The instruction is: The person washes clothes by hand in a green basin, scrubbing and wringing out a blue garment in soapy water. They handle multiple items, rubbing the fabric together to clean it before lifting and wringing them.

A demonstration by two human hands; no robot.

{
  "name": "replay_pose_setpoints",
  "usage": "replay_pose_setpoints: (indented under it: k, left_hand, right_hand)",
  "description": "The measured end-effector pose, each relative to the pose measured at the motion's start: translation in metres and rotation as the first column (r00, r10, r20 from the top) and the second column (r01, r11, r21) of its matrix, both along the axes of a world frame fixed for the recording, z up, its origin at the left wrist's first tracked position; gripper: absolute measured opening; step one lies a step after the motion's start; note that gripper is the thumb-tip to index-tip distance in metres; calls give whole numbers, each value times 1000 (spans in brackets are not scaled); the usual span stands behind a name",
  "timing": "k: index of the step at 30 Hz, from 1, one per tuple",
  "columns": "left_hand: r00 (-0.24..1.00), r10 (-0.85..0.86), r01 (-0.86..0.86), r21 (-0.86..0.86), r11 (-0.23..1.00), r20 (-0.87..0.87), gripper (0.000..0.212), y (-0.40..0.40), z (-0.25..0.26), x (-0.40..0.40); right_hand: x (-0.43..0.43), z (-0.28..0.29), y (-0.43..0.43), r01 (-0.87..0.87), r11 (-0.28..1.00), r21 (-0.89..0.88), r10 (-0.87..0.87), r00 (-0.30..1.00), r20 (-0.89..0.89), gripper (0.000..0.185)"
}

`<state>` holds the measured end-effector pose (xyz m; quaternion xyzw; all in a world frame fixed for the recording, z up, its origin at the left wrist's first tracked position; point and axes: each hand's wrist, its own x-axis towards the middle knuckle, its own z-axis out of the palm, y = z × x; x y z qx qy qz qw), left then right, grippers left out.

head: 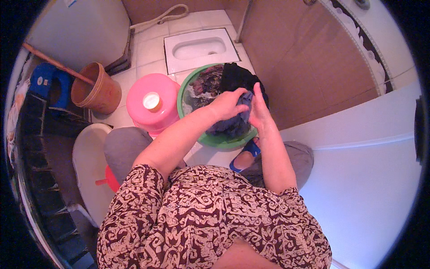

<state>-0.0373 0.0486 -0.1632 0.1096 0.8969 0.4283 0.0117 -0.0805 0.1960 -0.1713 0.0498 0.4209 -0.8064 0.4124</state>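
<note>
Before me on the tiled floor stands a green plastic basin (220,144) with water and wet laundry in it. My left hand (228,105) and my right hand (260,112) hold a bluish-purple wet cloth (247,101) between them, over the near right part of the basin. The fingers of the right hand are partly hidden by the cloth. A black garment (237,77) lies at the far right and hangs over the rim. Patterned brown clothing (210,80) is in the water at the far left, with some suds beside it.
Left of the basin is an upturned pink plastic tub (137,95) bearing a small round container (152,101). A squat toilet (198,50) lies beyond. Farther left are an orange bucket (109,95) with a wooden stick and a blue plastic stool (42,75). A brown wall (302,67) rises close on the right.
</note>
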Motion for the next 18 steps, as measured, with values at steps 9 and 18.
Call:
replay_pose_setpoints:
  k: [9,18]
  left_hand:
    - [983,-181,181,-32,983,14,81,-7,23,-10]
    - [984,-174,178,-105,978,46,32,-12,27,-10]
  right_hand:
    - [-3,13,11,-61,993,-97,48,990,-136,87]
    - [2,17,9,-119,985,-127,108,990,-86,89]
